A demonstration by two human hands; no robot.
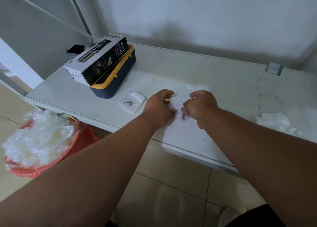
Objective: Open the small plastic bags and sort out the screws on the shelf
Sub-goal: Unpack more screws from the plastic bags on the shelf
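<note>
Both the left hand (160, 105) and right hand (199, 106) pinch one bag (178, 105) over the shelf (223, 82), seemingly mid-opening, while another bag (132, 101) beside it holds its screws (128, 103) unsorted, so most work remains.

Both hands (180, 106) pinching a small plastic bag (178, 103) above the shelf (223, 75)

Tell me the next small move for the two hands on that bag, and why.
Probably pull the hands apart to open the bag's top. The left hand and right hand each pinch one side of the small plastic bag, and a screw is visible inside, not yet out.
</note>
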